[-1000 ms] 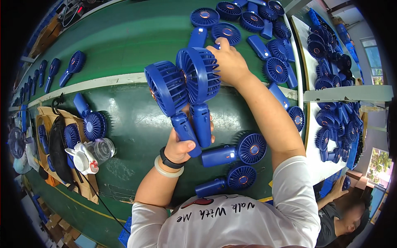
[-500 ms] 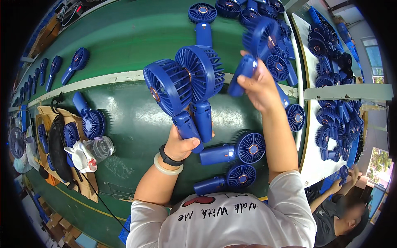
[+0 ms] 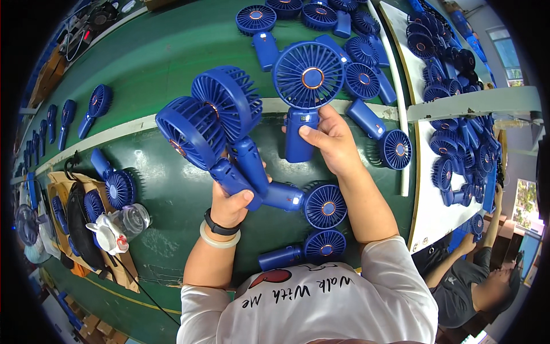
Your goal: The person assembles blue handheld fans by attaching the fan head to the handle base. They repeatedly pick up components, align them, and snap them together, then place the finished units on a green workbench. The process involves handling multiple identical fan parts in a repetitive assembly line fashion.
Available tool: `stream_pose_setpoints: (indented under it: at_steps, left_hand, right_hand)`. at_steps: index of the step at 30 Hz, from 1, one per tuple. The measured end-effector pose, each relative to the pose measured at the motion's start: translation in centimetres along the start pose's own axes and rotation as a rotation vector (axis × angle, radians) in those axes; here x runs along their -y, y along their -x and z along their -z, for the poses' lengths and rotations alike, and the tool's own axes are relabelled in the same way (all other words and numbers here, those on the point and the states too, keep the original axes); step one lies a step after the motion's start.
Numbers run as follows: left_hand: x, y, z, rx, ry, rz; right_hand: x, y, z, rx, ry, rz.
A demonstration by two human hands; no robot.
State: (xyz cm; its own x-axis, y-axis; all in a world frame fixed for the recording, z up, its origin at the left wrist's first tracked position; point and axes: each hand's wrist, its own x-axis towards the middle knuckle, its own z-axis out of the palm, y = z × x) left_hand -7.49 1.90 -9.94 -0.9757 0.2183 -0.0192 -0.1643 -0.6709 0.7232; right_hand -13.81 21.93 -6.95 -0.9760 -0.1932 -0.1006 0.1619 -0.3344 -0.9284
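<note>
My left hand (image 3: 232, 200) grips the handles of two blue hand-held fans (image 3: 215, 117) together, their round grilles fanned out up and to the left. My right hand (image 3: 332, 140) holds a third blue fan (image 3: 308, 74) upright by its handle, grille facing me, just right of the pair. Below my hands two more blue fans (image 3: 321, 205) (image 3: 312, 249) lie flat on the green belt (image 3: 160, 51), heads to the right.
Several blue fans lie at the belt's far end (image 3: 321, 17) and fill a white table (image 3: 435, 206) on the right. More fans (image 3: 112, 183) and a clear bottle (image 3: 123, 223) sit at left. Another person (image 3: 481, 281) sits at lower right.
My right hand reached to the far pile, picked up a fan, and brought it back toward me beside the two fans in my left hand, now upright with its grille facing me.
</note>
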Motion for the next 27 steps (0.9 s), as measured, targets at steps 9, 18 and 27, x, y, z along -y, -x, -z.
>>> stream_pose_setpoints:
  at_steps: [9, 18, 27]
  left_hand:
    - [-0.2, -0.1, -0.2, 0.002, 0.003, 0.021]
    - [0.2, 0.0, -0.2, 0.004, -0.014, 0.001]
    - [-0.3, -0.3, -0.5, 0.065, 0.071, 0.018]
  right_hand:
    - [-0.2, -0.2, 0.7, 0.021, 0.009, -0.013]
    - [-0.3, -0.3, 0.9, -0.005, -0.039, -0.006]
    - [-0.6, 0.3, -0.3, -0.011, 0.143, 0.019]
